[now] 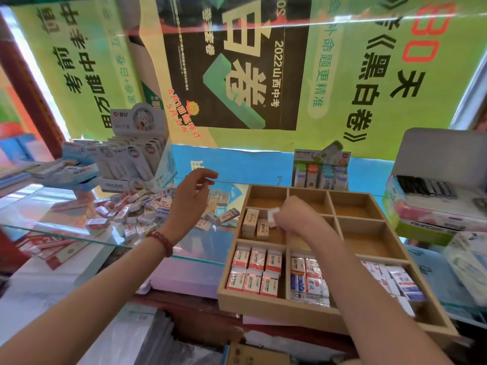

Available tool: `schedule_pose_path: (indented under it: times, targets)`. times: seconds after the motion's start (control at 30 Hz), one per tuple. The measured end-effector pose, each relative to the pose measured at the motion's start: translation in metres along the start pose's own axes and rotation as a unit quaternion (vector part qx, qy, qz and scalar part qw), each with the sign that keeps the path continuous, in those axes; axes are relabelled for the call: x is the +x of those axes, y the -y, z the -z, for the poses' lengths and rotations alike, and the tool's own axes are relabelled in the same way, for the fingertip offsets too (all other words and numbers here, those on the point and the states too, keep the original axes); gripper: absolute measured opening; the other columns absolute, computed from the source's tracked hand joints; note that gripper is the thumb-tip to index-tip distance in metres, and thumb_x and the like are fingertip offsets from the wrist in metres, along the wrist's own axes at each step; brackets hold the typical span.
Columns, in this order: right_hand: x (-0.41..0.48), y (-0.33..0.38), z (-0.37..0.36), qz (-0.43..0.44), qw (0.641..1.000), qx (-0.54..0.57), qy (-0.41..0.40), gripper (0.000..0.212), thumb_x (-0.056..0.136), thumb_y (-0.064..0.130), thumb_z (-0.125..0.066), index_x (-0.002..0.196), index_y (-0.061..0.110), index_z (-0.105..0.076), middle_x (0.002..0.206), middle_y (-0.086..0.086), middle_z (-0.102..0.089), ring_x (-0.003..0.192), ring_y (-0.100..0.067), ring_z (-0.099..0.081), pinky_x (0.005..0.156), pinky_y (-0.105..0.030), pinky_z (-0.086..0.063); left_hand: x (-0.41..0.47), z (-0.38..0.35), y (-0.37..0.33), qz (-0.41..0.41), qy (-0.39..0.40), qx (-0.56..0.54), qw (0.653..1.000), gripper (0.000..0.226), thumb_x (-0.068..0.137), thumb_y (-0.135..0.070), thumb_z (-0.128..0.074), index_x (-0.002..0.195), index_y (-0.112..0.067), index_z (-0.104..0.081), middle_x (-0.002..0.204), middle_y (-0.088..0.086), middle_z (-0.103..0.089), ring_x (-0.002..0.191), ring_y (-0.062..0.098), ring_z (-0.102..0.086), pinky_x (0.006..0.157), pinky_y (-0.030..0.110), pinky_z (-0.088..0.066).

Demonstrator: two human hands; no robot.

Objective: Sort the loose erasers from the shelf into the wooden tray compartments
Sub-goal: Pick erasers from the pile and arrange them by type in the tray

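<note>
A heap of loose erasers (137,209) in red, blue and white sleeves lies on the glass shelf at the left. The wooden tray (266,305) stands at the right. Its front compartments hold rows of red-and-white erasers (253,270) and blue-and-red erasers (308,277). A middle-left compartment holds beige erasers (254,223). My right hand (297,216) pinches a small white eraser (272,214) over that compartment. My left hand (193,196) hovers above the heap with relaxed, slightly curled fingers and holds nothing.
A display box of white packets (137,159) stands behind the heap. A small stand of correction tapes (320,172) sits behind the tray. An open grey box (432,185) and stacked packs lie at the right. Posters cover the back wall.
</note>
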State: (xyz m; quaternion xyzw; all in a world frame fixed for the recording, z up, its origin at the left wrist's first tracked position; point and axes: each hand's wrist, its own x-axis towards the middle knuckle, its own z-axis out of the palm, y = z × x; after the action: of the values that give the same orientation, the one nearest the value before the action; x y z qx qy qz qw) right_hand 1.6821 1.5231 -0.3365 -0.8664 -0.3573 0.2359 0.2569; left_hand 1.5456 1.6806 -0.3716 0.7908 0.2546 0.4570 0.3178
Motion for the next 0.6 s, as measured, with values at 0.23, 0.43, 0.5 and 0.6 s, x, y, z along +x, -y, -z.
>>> schedule_pose_path:
  times: [0.23,0.43,0.5,0.6]
  targets:
    - [0.013,0.0,-0.022,0.002,0.992,-0.126,-0.024,0.027,0.092,0.025,-0.058,0.114,0.011,-0.055,0.104,-0.005,-0.064,0.096,-0.021,-0.062,0.079,-0.033,-0.052,0.001,-0.006,0.033,0.006,-0.009,0.086,0.996,0.037,0.082,0.006,-0.048,0.073,-0.028,-0.058,0.078,-0.012,-0.065,0.079,0.011,-0.062,0.072,0.024,-0.047]
    - [0.021,0.001,-0.024,0.011,0.981,-0.192,-0.007,0.025,0.093,0.032,-0.057,0.109,0.014,-0.062,0.103,-0.004,-0.066,0.095,-0.021,-0.064,0.074,-0.032,-0.051,0.026,-0.021,0.049,0.04,0.156,0.294,0.942,0.025,0.088,-0.017,-0.055,0.112,-0.019,-0.062,0.116,-0.002,-0.062,0.103,0.017,-0.058,0.085,0.027,-0.043]
    - [0.023,-0.001,-0.022,-0.001,0.983,-0.183,-0.023,0.02,0.094,0.028,-0.056,0.108,0.015,-0.061,0.102,-0.003,-0.066,0.094,-0.021,-0.064,0.078,-0.032,-0.053,0.038,-0.029,0.053,0.027,0.212,0.367,0.905,0.033,0.089,-0.028,-0.056,0.122,-0.02,-0.057,0.126,0.0,-0.057,0.11,0.021,-0.056,0.09,0.032,-0.043]
    - [0.02,-0.002,-0.016,-0.007,0.98,-0.185,-0.074,0.015,0.096,0.019,-0.051,0.108,0.014,-0.058,0.105,-0.004,-0.064,0.097,-0.021,-0.062,0.076,-0.031,-0.051,0.049,-0.041,0.055,0.016,0.285,0.442,0.85,0.028,0.092,-0.027,-0.044,0.117,-0.017,-0.052,0.119,0.006,-0.055,0.108,0.026,-0.055,0.088,0.037,-0.039]
